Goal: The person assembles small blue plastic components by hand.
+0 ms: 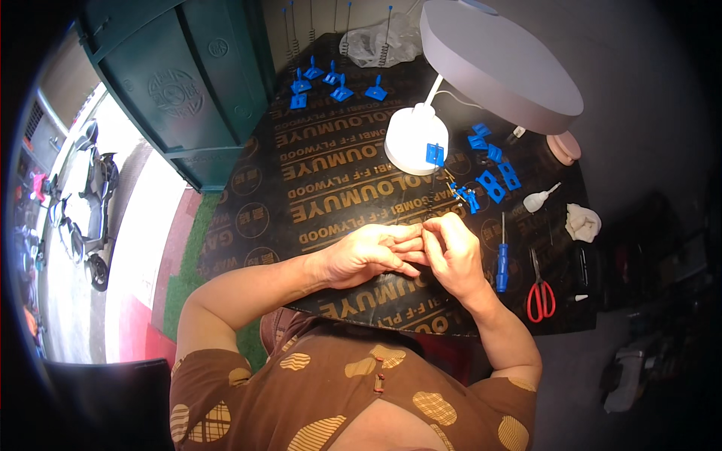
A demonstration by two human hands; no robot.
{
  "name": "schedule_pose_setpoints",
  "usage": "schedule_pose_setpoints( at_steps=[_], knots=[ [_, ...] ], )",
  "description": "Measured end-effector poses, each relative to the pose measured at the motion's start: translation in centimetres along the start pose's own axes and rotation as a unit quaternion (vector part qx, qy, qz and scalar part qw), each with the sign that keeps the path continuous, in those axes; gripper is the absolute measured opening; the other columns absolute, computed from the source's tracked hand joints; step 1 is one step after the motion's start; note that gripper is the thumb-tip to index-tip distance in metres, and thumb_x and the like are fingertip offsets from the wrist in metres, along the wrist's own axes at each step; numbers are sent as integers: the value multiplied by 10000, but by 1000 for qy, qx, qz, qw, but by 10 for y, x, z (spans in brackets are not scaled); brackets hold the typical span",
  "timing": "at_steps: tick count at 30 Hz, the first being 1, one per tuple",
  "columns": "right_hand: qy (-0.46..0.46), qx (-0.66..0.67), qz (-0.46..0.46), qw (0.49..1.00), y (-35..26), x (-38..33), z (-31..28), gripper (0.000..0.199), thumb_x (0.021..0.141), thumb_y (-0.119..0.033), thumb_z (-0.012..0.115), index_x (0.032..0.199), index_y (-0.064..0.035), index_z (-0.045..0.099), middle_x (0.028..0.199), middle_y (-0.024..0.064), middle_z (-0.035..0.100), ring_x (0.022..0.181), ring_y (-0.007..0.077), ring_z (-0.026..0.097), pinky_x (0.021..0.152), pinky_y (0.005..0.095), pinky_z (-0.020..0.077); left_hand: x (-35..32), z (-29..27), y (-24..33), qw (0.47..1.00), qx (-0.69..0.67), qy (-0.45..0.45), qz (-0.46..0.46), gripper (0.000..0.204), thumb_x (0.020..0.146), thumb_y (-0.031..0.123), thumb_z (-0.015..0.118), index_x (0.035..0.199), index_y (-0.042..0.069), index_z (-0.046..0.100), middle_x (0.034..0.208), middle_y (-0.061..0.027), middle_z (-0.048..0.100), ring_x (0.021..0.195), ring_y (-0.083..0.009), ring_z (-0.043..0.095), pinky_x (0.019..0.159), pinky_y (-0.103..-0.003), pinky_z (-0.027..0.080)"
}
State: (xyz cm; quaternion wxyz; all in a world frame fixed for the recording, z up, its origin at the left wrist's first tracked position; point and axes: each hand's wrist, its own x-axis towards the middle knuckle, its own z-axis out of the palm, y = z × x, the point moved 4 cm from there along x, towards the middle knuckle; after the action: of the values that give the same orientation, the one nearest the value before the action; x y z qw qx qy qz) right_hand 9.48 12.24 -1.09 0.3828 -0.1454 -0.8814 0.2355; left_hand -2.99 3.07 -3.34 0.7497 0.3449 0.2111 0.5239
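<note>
My hands meet over the near part of the table. My right hand point(453, 252) is closed in a pinch at the lower end of a thin coiled wire point(432, 200). Upward from the fingers runs the wire, toward a small blue plastic plate point(435, 154) in front of the lamp base; whether the two are joined is unclear. The fingers of my left hand point(374, 254) are stretched out, thumb apart, their tips against the right fingers. Just beyond the hands lies a cluster of small blue and metal parts point(468, 197). What sits between the fingertips is hidden.
A white lamp point(406, 139) stands ahead, its round head point(504, 64) overhanging. To the right lie blue brackets point(492, 186), a blue screwdriver point(502, 263), red-handled scissors point(540, 297), a white nozzle bottle point(538, 199) and crumpled white cloth point(583, 222). Blue stands point(341, 89) occupy the far left.
</note>
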Motion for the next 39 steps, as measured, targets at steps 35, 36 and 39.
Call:
schedule_pose_setpoints(
  at_steps=[35, 36, 39],
  knots=[
    [-38, 370, 292, 881, 22, -6, -3, 16, 886, -7, 579, 886, -1, 594, 795, -15, 592, 713, 29, 529, 638, 180, 442, -2, 2, -6, 998, 58, -24, -12, 800, 823, 18, 586, 1504, 99, 174, 1500, -124, 321, 1219, -291, 484, 1009, -389, 404],
    [-37, 370, 292, 881, 22, -7, -3, 16, 886, -7, 579, 886, -1, 594, 795, -15, 592, 713, 29, 529, 638, 180, 442, -2, 2, -6, 998, 58, -25, -13, 800, 823, 18, 586, 1504, 99, 174, 1500, -124, 321, 1219, -291, 484, 1009, -389, 404],
    [-40, 387, 294, 873, 25, -9, 0, 13, 888, -5, 576, 894, -1, 586, 795, -17, 583, 717, 28, 523, 640, 181, 439, -2, 1, -7, 998, 60, -27, -13, 799, 827, 22, 590, 1504, 100, 172, 1495, -122, 330, 1220, -291, 483, 1009, -390, 405]
  ],
)
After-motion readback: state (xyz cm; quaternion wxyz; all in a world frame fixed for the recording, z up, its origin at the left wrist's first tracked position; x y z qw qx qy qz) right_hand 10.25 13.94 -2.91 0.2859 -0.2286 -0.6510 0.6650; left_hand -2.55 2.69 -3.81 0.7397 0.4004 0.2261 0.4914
